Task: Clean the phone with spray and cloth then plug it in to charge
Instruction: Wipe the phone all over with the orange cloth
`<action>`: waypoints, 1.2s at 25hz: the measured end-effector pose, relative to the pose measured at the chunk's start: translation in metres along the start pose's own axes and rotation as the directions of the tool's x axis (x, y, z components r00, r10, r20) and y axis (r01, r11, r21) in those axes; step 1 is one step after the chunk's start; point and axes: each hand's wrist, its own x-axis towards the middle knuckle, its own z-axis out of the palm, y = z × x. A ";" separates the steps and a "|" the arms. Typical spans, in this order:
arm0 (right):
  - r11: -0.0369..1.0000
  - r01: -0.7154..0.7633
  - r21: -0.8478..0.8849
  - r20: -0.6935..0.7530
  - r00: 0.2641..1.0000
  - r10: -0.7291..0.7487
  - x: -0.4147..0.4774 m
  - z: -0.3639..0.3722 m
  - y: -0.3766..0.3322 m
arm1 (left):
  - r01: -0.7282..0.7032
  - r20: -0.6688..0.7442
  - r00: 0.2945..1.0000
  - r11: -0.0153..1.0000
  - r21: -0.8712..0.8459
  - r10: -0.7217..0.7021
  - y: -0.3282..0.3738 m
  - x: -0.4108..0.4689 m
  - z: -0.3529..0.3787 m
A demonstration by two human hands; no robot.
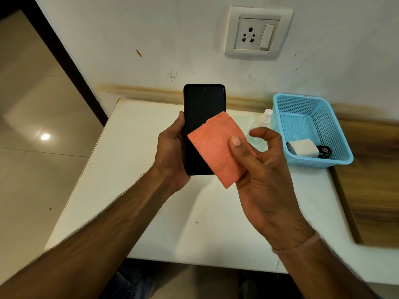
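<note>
**Phone held upright, cloth laid across its screen**

A black phone [203, 104] is held upright above the white desk [151, 201], its dark screen turned towards the camera. The screen is unlit, and no marks can be made out on the part left uncovered. The phone's left edge and back are gripped by the left hand [170, 152], whose thumb lies along that edge.

The lower right part of the screen is covered by an orange cloth [216, 147], a small rectangular piece set at a slant. A fine woven texture is seen on it, and its upper left edge looks slightly ragged. The cloth is pinched by the right hand [263, 169], with the thumb pressed on its front and the other fingers curled behind and beside it.

A clear spray bottle [262, 121] with a white cap is partly hidden behind the right hand and stands just beside a light blue perforated basket [302, 128]. A white charger adapter [303, 147] and a black cable [325, 151] are kept in the basket. A white wall socket [257, 33] with a switch is mounted above the desk.
</note>
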 end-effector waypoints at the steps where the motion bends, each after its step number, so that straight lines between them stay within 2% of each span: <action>1: 0.999 0.034 -0.031 -0.045 0.998 -0.035 0.002 -0.005 0.003 | -0.017 0.010 1.000 1.000 0.017 0.017 -0.001 0.001 -0.001; 3: 0.990 0.092 -0.103 -0.014 0.995 -0.094 0.003 -0.005 0.002 | -0.039 0.017 0.999 0.999 -0.006 0.039 -0.002 0.003 -0.003; 8: 0.982 0.131 -0.137 0.234 0.968 -0.096 0.009 -0.015 0.001 | -0.048 0.065 0.997 0.998 -0.034 0.050 -0.006 0.008 -0.009; 11: 0.874 0.303 -0.379 0.150 0.953 -0.265 0.012 -0.017 0.000 | -0.064 0.045 0.997 0.996 -0.066 0.067 -0.007 0.009 -0.008; 14: 0.755 0.405 -0.515 0.054 0.895 -0.444 0.014 -0.021 -0.002 | -0.068 0.048 0.996 0.994 -0.084 0.073 -0.007 0.009 -0.008; 18: 0.625 0.429 -0.653 0.020 0.834 -0.552 0.015 -0.019 -0.010 | -0.061 0.070 0.995 0.994 -0.093 0.068 -0.008 0.010 -0.008; 19: 0.626 0.411 -0.663 0.004 0.838 -0.546 0.015 -0.018 -0.011 | -0.062 0.070 0.995 0.994 -0.095 0.069 -0.008 0.010 -0.008; 24: 0.783 0.310 -0.539 -0.047 0.917 -0.396 0.016 -0.018 -0.012 | -0.058 0.070 0.995 0.995 -0.083 0.064 -0.008 0.010 -0.008; 27: 0.966 0.139 -0.219 -0.040 0.988 -0.151 0.019 -0.020 -0.011 | -0.050 0.081 0.995 0.995 -0.083 0.057 -0.008 0.010 -0.009; 28: 0.985 0.091 -0.150 -0.017 0.995 -0.094 0.021 -0.023 -0.011 | -0.048 0.085 0.995 0.995 -0.083 0.055 -0.008 0.010 -0.009; 30: 0.991 0.044 -0.127 -0.014 0.999 -0.046 0.024 -0.026 -0.009 | -0.046 0.093 0.994 0.995 -0.086 0.054 -0.008 0.011 -0.009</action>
